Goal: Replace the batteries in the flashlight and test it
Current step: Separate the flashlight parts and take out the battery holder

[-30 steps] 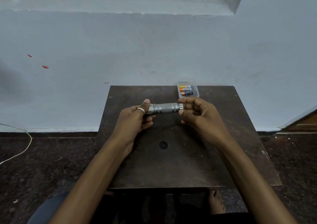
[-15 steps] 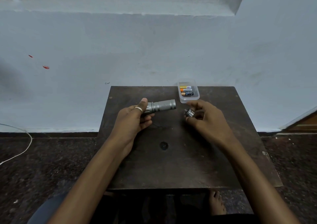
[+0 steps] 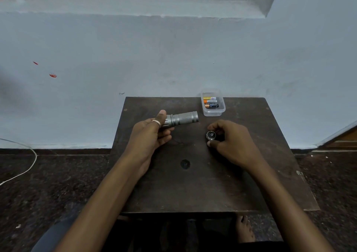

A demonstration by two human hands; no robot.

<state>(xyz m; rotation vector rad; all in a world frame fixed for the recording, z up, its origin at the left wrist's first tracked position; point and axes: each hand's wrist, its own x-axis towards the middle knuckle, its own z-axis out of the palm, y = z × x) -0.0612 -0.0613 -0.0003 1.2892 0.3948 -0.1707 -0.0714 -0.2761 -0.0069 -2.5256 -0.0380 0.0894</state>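
Left hand (image 3: 149, 134) grips the flashlight (image 3: 182, 118) by its head end, body level above the table (image 3: 173, 190) mid-rear. Right hand (image 3: 230, 142) pinches the cap (image 3: 210, 135), apart from the body. Batteries (image 3: 211, 102) sit in a tub (image 3: 212, 112) at the rear edge. Front half bare.

Pale wall (image 3: 173, 55), dark table (image 3: 193, 190), speckled floor (image 3: 48, 174)

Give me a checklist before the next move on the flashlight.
1. Cap off flashlight: ok.
2. Left hand grips flashlight: ok.
3. Right hand holds cap: ok.
4. Batteries in tub on table: ok.
5. Cells inside flashlight: cannot tell, open end faces away.
6. Cap resting on table: cannot tell.
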